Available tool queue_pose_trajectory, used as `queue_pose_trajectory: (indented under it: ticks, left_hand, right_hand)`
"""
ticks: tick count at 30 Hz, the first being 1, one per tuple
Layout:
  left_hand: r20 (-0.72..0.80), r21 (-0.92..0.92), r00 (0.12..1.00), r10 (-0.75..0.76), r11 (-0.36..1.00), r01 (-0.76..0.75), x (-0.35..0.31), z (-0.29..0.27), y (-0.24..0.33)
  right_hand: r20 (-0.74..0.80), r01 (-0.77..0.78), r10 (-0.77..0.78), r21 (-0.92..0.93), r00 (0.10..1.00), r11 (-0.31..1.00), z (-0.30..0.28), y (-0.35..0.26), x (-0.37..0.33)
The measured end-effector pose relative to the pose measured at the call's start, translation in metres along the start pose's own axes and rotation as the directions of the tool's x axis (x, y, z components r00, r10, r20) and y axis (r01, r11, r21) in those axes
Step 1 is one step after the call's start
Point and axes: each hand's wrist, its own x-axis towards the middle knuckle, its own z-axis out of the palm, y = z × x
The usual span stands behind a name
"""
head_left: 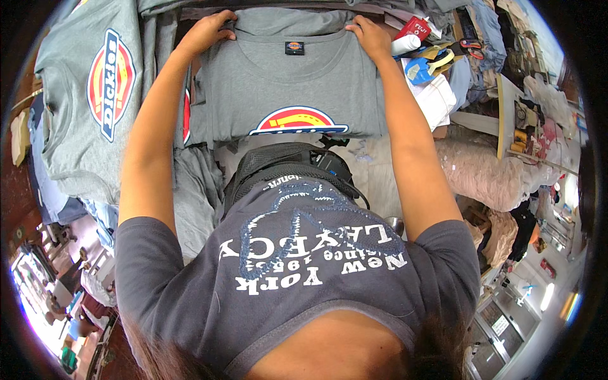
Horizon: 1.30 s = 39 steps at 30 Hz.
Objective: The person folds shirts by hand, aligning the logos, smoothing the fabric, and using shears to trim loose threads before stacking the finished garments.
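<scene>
Clutter (430,69) nr R hand (372,39), incl. red contnr (414,28); 2nd shirt (73,120) L.

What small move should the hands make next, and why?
Probably ease the left hand and right hand slightly apart to smooth the grey T-shirt: both are at its upper edge, either side of the black neck label, and it looks a little rumpled between them.
</scene>
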Motion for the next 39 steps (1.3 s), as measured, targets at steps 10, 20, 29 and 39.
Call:
queue_pose_trajectory:
  ticks: [10,20,29,39]
  left_hand:
    - [-0.356,0.194,0.934,-0.021,0.976,0.096,-0.014,0.018,0.024]
    - [-0.266,0.179,0.959,-0.093,0.973,0.144,-0.108,0.084,0.133]
    - [-0.294,0.432,0.938,-0.185,0.849,0.303,-0.076,0.073,0.075]
    - [-0.439,0.347,0.895,-0.075,0.905,0.246,-0.037,0.051,0.023]
  right_hand:
    - [-0.160,0.079,-0.098,-0.126,0.982,0.989,0.003,0.001,-0.006]
    - [0.011,0.250,-0.252,0.079,0.968,0.965,-0.020,-0.100,-0.145]
    - [-0.047,-0.010,0.002,-0.157,0.999,0.988,0.000,-0.055,-0.112]
    - [-0.164,-0.013,0.012,-0.003,0.986,1.000,0.010,-0.029,-0.072]
